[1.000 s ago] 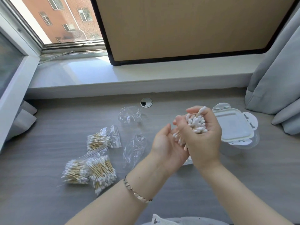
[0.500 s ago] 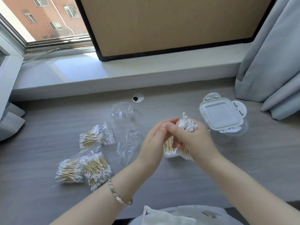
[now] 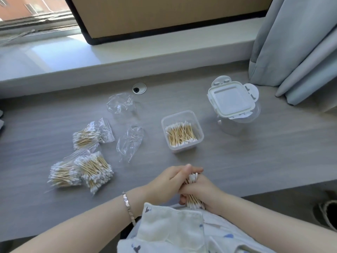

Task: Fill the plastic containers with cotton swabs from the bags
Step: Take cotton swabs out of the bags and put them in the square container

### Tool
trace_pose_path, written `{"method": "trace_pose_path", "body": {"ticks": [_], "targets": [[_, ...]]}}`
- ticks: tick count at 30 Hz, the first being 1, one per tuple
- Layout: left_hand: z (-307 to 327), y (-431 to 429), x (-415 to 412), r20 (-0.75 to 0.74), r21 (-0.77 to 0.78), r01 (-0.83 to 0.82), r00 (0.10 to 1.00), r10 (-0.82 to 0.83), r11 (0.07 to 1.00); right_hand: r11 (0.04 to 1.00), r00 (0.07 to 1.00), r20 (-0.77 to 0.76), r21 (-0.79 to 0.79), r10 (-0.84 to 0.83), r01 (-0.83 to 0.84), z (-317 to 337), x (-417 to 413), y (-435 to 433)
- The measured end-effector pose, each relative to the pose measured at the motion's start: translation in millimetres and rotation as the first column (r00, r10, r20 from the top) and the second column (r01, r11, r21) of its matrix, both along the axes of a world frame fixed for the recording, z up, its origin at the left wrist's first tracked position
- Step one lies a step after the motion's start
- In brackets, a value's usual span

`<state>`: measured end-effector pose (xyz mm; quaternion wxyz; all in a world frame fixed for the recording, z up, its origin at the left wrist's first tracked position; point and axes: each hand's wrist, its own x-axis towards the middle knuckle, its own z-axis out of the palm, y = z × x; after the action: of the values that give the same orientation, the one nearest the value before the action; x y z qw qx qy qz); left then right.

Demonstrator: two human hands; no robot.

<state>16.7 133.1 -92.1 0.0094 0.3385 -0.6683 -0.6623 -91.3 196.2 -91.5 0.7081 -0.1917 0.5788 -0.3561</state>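
Both hands (image 3: 184, 187) lower, container (image 3: 182, 131) uncovered

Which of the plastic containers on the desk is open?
The square container holding swabs, nearest the hands; the other container, by the curtain, carries a lid.

Both forearms bare, no sleeves in view. Left wrist carries a slim silver-toned link bracelet (image 3: 128, 207), flat segments catching the light. Lap or torso covered by pale cream-white fabric (image 3: 169, 232) with a small scattered blue print; one fold shows a quilted or waffle texture and a stitched edge.
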Motion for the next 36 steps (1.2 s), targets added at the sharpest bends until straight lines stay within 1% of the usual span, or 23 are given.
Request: {"method": "trace_pose_path", "body": {"ticks": [3, 6, 9, 10, 12, 13, 14, 15, 16, 17, 18, 19, 20, 21, 22, 24, 25, 26, 27, 28, 30, 34, 36], "targets": [[2, -6, 2, -0.043, -0.027, -0.049, 0.998, 0.048, 0.998, 0.999, 1.0, 0.01, 0.04, 0.024, -0.025, 0, -2, 0], [2, -3, 3, -0.072, 0.004, 0.055, 0.996, -0.055, 0.998, 0.997, 0.999, 0.019, 0.071, 0.04, -0.041, 2, -2, 1], [-1, -1, 4, -0.13, -0.073, 0.0, 0.991, -0.01, 0.997, 0.994, 0.998, 0.028, 0.084, 0.065, -0.067, 2, -3, -1], [-2, 0, 4, -0.139, -0.075, 0.014, 0.99, -0.024, 0.997, 0.989, 0.993, -0.005, 0.094, 0.117, -0.116, 1, -3, 0], [-2, 1, 4, -0.143, -0.056, 0.104, 0.983, -0.111, 0.993, 0.966, 0.964, -0.111, 0.123, 0.24, -0.226, 2, 1, -1], [1, 0, 3, -0.166, -0.039, 0.1, 0.98, -0.106, 0.994, 0.964, 0.959, -0.134, 0.131, 0.249, -0.232, 3, 1, -3], [4, -3, 1, -0.216, -0.009, 0.041, 0.975, -0.042, 0.999, 0.972, 0.964, -0.15, 0.118, 0.22, -0.204, 5, 0, -8], [9, -7, -2, -0.284, 0.022, -0.07, 0.956, 0.073, 0.997, 0.983, 0.97, -0.165, 0.088, 0.176, -0.163, 8, -2, -14], [12, -13, -5, -0.352, 0.012, -0.216, 0.913, 0.206, 0.976, 0.992, 0.975, -0.184, 0.055, 0.122, -0.114, 11, -7, -23], [14, -21, -8, -0.397, -0.054, -0.372, 0.86, 0.322, 0.927, 0.997, 0.97, -0.233, 0.015, 0.072, -0.07, 17, -14, -35], [16, -31, -10, -0.417, -0.143, -0.506, 0.81, 0.412, 0.85, 0.998, 0.951, -0.307, -0.041, 0.024, -0.039, 23, -22, -49], [18, -41, -12, -0.405, -0.228, -0.608, 0.77, 0.493, 0.761, 0.993, 0.916, -0.401, -0.111, -0.021, -0.026, 30, -32, -63], [19, -52, -14, -0.344, -0.3, -0.667, 0.743, 0.574, 0.682, 0.984, 0.864, -0.499, -0.177, -0.066, -0.027, 38, -40, -79], [20, -62, -16, -0.246, -0.337, -0.687, 0.725, 0.644, 0.644, 0.975, 0.796, -0.599, -0.217, -0.088, -0.055, 42, -46, -93], [18, -70, -17, -0.114, -0.344, -0.681, 0.714, 0.691, 0.646, 0.97, 0.707, -0.703, -0.217, -0.078, -0.108, 43, -51, -105], [11, -81, -19, 0.123, -0.314, -0.633, 0.712, 0.691, 0.708, 0.971, 0.447, -0.893, -0.063, 0.049, -0.232, 39, -50, -123], [7, -83, -21, 0.181, -0.293, -0.601, 0.728, 0.661, 0.743, 0.958, 0.335, -0.935, 0.016, 0.115, -0.286, 36, -46, -127], [4, -83, -22, 0.199, -0.276, -0.582, 0.744, 0.638, 0.765, 0.943, 0.249, -0.956, 0.069, 0.156, -0.325, 30, -41, -130], [1, -83, -23, 0.196, -0.265, -0.578, 0.751, 0.63, 0.772, 0.93, 0.184, -0.966, 0.107, 0.181, -0.353, 26, -36, -132], [-1, -82, -24, 0.194, -0.257, -0.579, 0.753, 0.628, 0.774, 0.919, 0.131, -0.969, 0.15, 0.21, -0.365, 23, -31, -132], [-3, -83, -23, 0.195, -0.24, -0.58, 0.757, 0.623, 0.779, 0.903, 0.066, -0.965, 0.212, 0.254, -0.374, 15, -27, -133], [-2, -82, -22, 0.176, -0.2, -0.585, 0.767, 0.617, 0.786, 0.882, 0.034, -0.956, 0.254, 0.291, -0.397, 18, -27, -125], [-1, -82, -21, 0.165, -0.177, -0.589, 0.772, 0.613, 0.789, 0.866, -0.028, -0.964, 0.251, 0.265, -0.434, 32, -32, -119]]}}
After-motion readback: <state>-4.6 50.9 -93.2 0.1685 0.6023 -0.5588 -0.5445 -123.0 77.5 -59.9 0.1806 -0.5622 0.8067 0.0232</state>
